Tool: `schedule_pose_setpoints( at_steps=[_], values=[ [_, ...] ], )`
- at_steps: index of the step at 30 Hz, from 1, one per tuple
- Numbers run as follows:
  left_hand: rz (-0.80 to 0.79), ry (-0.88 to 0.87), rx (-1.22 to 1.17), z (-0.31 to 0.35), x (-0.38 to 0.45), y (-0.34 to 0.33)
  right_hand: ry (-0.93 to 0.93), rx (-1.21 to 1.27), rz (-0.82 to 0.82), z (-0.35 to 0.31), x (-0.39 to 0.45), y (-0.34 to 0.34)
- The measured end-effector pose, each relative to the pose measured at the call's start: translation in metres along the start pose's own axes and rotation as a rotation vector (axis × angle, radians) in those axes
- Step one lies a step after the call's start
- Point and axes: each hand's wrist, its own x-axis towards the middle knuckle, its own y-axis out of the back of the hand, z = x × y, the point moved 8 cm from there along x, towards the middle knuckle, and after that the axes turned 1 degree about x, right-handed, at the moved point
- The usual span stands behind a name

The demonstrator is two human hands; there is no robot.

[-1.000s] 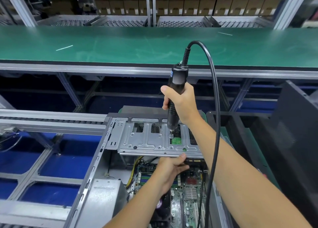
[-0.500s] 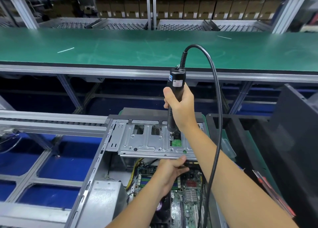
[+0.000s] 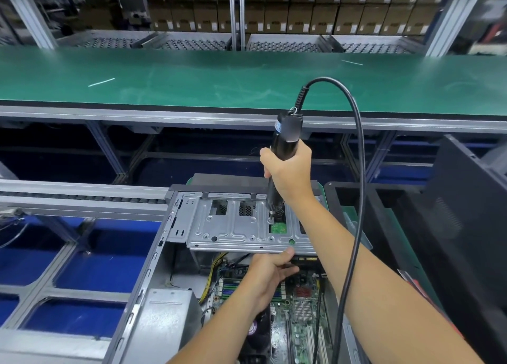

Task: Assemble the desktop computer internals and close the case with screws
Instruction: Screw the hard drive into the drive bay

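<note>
The drive cage [image 3: 241,226], a stamped plate of dull grey sheet metal with pressed ribs, round holes and rectangular cut-outs, is lying flat across the far end of the open computer case [image 3: 153,267]. Standing upright on the cage is a black electric screwdriver [image 3: 282,155], its bit touching a screw [image 3: 270,221] beside a cut-out showing green circuit board. The right hand [image 3: 288,171] is wrapping its fingers fully round the screwdriver's smooth barrel. The left hand [image 3: 270,270] is gripping the cage's near edge, thumb on top; the fingers beneath are probably curled under, though the view hides them. Below the cage, a green motherboard [image 3: 299,322] with finned heatsinks is partly hidden by both forearms. Left of the cage a boxy grey power supply [image 3: 167,319] is sitting in the case. A glossy black cable [image 3: 354,199] is arching from the screwdriver's top down across the right forearm. Beyond the cage, a green matte conveyor belt [image 3: 192,81] is stretching wide.
</note>
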Motion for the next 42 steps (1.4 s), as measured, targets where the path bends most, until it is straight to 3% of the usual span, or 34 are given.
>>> schedule_pose_setpoints(
  at_steps=[16, 28, 31, 34, 42],
  values=[
    [-0.018, -0.013, -0.039, 0.0, -0.001, -0.002, 0.022, 0.035, -0.101, 0.0, 0.0, -0.011],
    [-0.023, -0.016, -0.041, 0.001, -0.002, -0.003, -0.012, -0.009, -0.065, 0.006, 0.002, -0.007],
    [-0.023, -0.021, -0.047, 0.002, -0.004, -0.004, -0.019, 0.151, -0.125, 0.005, -0.002, -0.017],
    [-0.021, -0.029, -0.045, 0.003, -0.005, -0.003, -0.177, 0.419, -0.187, 0.011, -0.005, -0.03],
    [-0.04, -0.037, -0.024, 0.003, -0.004, -0.004, -0.294, 0.479, -0.16, 0.013, -0.007, -0.03]
  ],
)
